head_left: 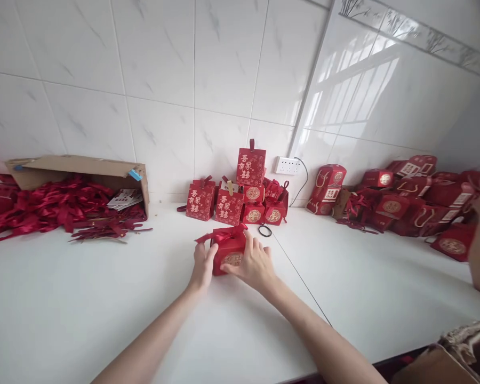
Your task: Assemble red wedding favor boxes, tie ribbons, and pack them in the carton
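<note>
Bracing ribbon-topped red gift box centrally on white table: left hand clasps left side, right hand spans right side and front, probably for steadiness. Carton, far left, seemingly corrals ribbons.

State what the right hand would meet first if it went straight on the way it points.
The red box: the right hand already appears to touch it, so it would press there at once. Exact contact depth is hard to judge from this view.
</note>
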{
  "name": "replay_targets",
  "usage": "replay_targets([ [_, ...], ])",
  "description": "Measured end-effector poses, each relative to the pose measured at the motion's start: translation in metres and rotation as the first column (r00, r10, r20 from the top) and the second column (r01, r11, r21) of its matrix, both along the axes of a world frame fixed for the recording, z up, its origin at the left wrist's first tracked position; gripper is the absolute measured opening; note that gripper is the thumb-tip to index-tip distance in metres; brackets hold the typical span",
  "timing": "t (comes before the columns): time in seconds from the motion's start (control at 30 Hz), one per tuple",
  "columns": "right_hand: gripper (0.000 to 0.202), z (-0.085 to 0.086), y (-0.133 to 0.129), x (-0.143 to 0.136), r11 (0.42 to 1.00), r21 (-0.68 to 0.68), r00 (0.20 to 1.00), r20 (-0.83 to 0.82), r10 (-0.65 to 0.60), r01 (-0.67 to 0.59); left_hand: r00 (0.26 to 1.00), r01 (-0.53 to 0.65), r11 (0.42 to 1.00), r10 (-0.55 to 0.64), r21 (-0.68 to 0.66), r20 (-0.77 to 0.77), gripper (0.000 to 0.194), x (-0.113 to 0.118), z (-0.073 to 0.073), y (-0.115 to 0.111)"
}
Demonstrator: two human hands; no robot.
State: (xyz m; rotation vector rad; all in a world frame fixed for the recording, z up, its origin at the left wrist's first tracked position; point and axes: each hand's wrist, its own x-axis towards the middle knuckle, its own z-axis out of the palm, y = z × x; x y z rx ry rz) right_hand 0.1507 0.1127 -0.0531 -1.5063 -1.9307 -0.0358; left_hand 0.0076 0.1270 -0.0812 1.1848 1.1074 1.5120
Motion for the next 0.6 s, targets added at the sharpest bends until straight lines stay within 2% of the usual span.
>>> replay_targets([
  [0.1,0.074,-0.006,-0.003,0.014,0.974,-0.042,0.969,-0.119,0.216,-0.222,0.991,0.119,0.993,-0.119,0.000,0.055,0.042,-0.003,0.002,0.007],
  [0.2,0.052,-0.003,0.005,0.036,0.963,-0.102,0.904,-0.379,0.196,-0.251,0.974,0.209,0.978,-0.210,0.012,0.089,0.046,-0.001,0.001,0.009],
  [0.3,0.044,-0.002,0.016,0.050,0.942,-0.162,0.798,-0.584,0.150,-0.295,0.957,0.259,0.965,-0.261,0.034,0.127,0.055,0.004,-0.001,0.008],
  [0.37,0.048,-0.004,0.021,0.055,0.895,-0.174,0.732,-0.649,0.209,-0.411,0.938,0.300,0.953,-0.303,0.041,0.168,0.061,0.006,-0.001,0.007],
  [0.4,0.052,-0.005,0.023,0.056,0.851,-0.175,0.693,-0.671,0.265,-0.495,0.929,0.319,0.947,-0.319,0.030,0.186,0.063,0.006,-0.001,0.008],
  [0.43,0.056,-0.007,0.024,0.057,0.794,-0.176,0.650,-0.687,0.324,-0.582,0.934,0.303,0.953,-0.298,0.005,0.199,0.065,0.005,-0.001,0.009],
  [0.5,0.062,-0.011,0.026,0.057,0.688,-0.180,0.578,-0.708,0.406,-0.703,0.971,0.155,0.985,-0.139,-0.070,0.193,0.069,-0.001,0.000,0.013],
  [0.53,0.063,-0.013,0.027,0.057,0.676,-0.184,0.572,-0.710,0.410,-0.713,0.984,0.047,0.994,-0.028,-0.102,0.177,0.069,-0.006,0.001,0.015],
  [0.57,0.062,-0.014,0.029,0.058,0.709,-0.189,0.595,-0.707,0.382,-0.679,0.985,-0.056,0.991,0.076,-0.125,0.157,0.067,-0.012,0.003,0.017],
  [0.6,0.059,-0.016,0.032,0.058,0.776,-0.193,0.639,-0.699,0.321,-0.601,0.978,-0.135,0.981,0.154,-0.138,0.139,0.065,-0.018,0.004,0.020],
])
